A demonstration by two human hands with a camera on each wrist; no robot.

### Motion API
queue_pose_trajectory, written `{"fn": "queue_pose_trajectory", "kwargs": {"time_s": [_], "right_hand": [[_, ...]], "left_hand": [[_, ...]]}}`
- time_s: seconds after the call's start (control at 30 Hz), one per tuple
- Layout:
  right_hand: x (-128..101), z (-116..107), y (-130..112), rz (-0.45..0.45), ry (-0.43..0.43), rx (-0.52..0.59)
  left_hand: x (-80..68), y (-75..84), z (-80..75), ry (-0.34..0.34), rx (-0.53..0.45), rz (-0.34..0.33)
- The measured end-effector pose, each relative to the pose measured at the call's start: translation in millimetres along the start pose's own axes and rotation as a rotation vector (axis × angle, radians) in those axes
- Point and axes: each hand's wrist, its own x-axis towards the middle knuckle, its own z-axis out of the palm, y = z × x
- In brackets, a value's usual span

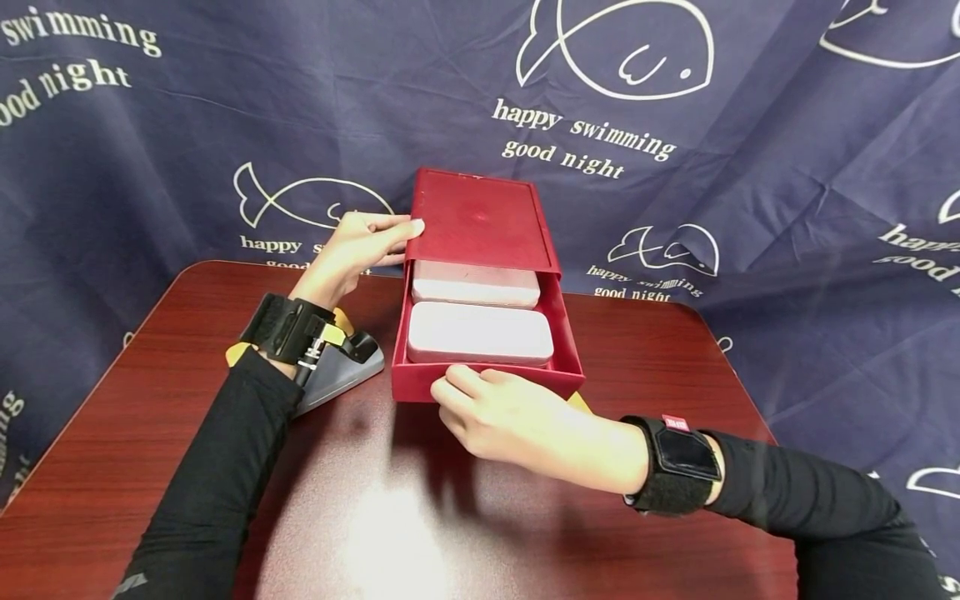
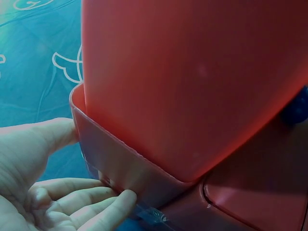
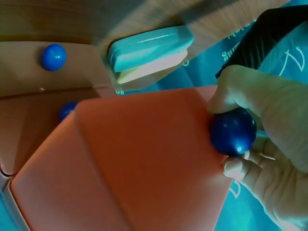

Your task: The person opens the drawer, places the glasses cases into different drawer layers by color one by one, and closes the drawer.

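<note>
A red drawer box (image 1: 487, 217) stands on the table with its top drawer (image 1: 401, 333) slid out toward me. Two pale cases with rounded corners lie in that drawer: a white one (image 1: 480, 333) in front and a pinkish one (image 1: 476, 283) behind, partly under the box top. My left hand (image 1: 367, 246) touches the box's left side, thumb at the top edge and fingers nearly straight against the wall. At the drawer's front, my right hand (image 1: 517, 412) pinches a round knob (image 3: 233, 132), hidden in the head view and blue-looking in the right wrist view.
Two more round knobs show in the right wrist view, one on the outer face (image 3: 53, 57) and one partly hidden (image 3: 67, 110). A grey and yellow object (image 1: 345, 375) lies beside my left wrist. A dark blue printed cloth (image 1: 450, 92) hangs behind the table (image 1: 645, 367).
</note>
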Motion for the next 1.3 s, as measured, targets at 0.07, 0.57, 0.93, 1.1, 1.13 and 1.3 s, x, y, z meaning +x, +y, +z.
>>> {"fn": "queue_pose_trajectory", "kwargs": {"time_s": [0.07, 0.57, 0.93, 1.1, 1.13, 1.3], "right_hand": [[0, 0, 1, -0.004, -0.002, -0.003], [-1, 2, 4, 0.0, -0.021, -0.017], [0, 7, 8, 0.017, -0.028, 0.001], [0, 10, 10, 0.046, -0.042, 0.008], [0, 10, 10, 0.051, -0.043, 0.005], [1, 11, 11, 0.066, -0.032, 0.007]], "left_hand": [[0.1, -0.3, 0.1, -0.001, 0.0, -0.001], [1.8, -0.1, 1.7, 0.003, -0.008, -0.004], [2.6, -0.3, 1.6, 0.01, -0.004, -0.016], [3.8, -1.0, 1.3, 0.01, -0.01, -0.014], [4.1, -1.1, 1.2, 0.011, -0.012, -0.013], [4.3, -1.5, 0.7, 0.014, -0.012, -0.013]]}}
